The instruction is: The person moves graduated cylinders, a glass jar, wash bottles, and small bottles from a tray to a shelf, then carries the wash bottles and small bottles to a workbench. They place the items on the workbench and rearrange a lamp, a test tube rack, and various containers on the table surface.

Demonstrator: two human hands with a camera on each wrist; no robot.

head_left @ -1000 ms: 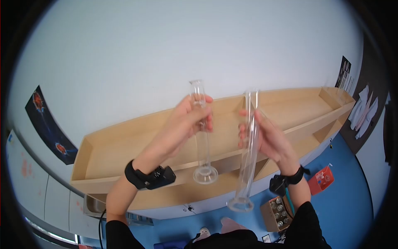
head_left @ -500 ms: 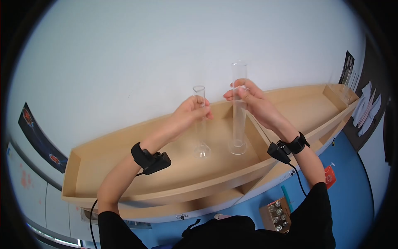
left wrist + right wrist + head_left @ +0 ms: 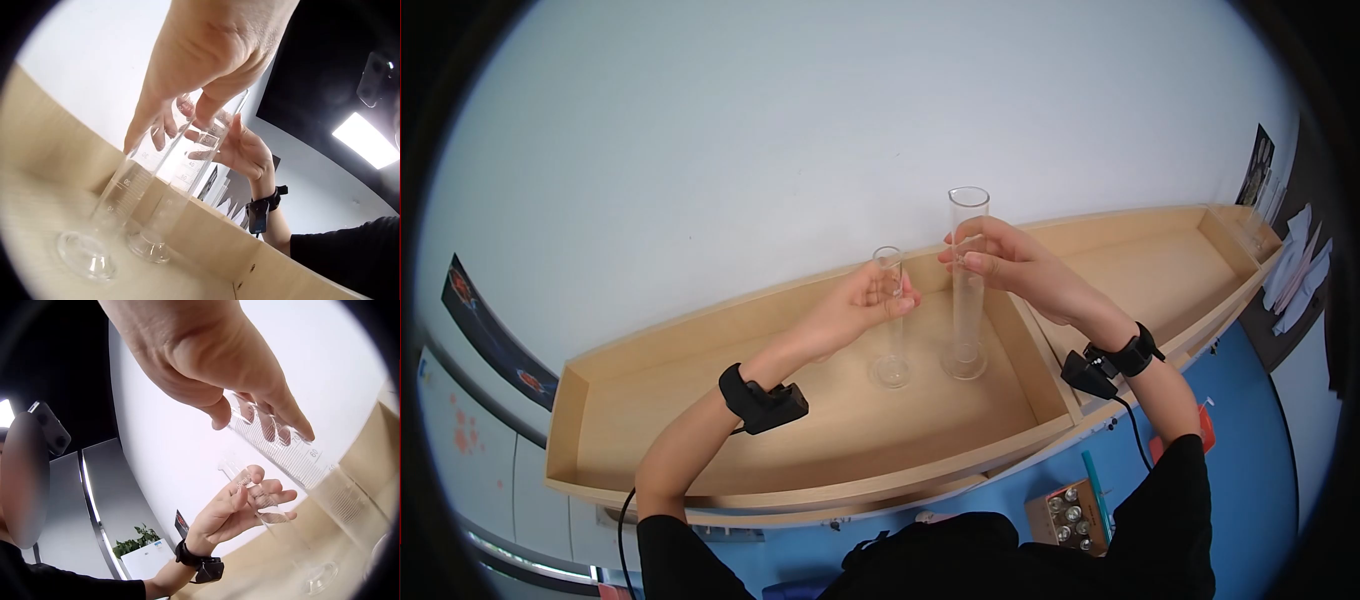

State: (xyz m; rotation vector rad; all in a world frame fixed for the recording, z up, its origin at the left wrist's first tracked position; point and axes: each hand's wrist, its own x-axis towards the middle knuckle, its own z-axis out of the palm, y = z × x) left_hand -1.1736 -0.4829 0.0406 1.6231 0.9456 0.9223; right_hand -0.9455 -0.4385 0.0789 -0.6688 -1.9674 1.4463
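Two clear glass graduated cylinders are upright side by side over the wooden trough's floor in the head view. My left hand (image 3: 855,305) holds the shorter graduated cylinder (image 3: 891,345) near its top, thumb and fingers around the glass. On the taller graduated cylinder (image 3: 968,315), my right hand (image 3: 1035,270) has a grip below the spouted rim. In the left wrist view, the shorter one's round foot (image 3: 87,255) is down at the wooden floor, the other foot (image 3: 148,247) close beside it. Printed scale marks show on the taller cylinder (image 3: 300,450) in the right wrist view.
The long wooden trough (image 3: 730,485) has low walls and a divider (image 3: 1035,350) right of the cylinders. A white wall (image 3: 800,120) rises behind it. Below right, a cardboard box (image 3: 1045,520) of glass bottles stands on the blue floor, near a red bin (image 3: 1203,432).
Both hands have carried the cylinders from in front of the trough to over its floor, left of the divider. In the last half second the cylinders have lowered slightly.
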